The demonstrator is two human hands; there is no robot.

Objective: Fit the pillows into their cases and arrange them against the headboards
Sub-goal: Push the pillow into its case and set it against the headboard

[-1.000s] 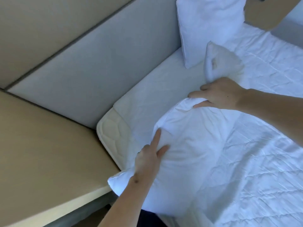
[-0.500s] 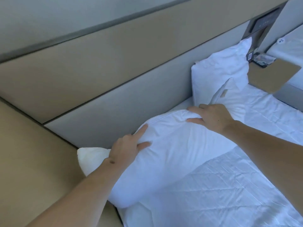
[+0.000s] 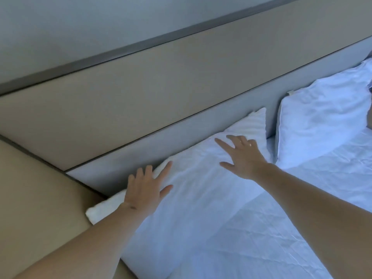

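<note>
Pillow [image 3: 197, 190] corner behind left hand [image 3: 145, 190]; second pillow [image 3: 322, 125] cropped at right.

both bare forearms reach forward and up from the lower edge; the left hand [image 3: 146, 189] lies flat, fingers spread and straight, thumb out to the right; the right hand [image 3: 242, 158] likewise lies flat with splayed fingers, palm down

Soft daylight comes from the right, brightest on the far pillow [image 3: 322, 121], where the white nearly washes out. The bedding has a cool blue cast. The headboard [image 3: 181, 93] sits dimmer, and its straight lines tilt and bow toward the edges. Everything looks slightly soft; shadows are faint.
</note>
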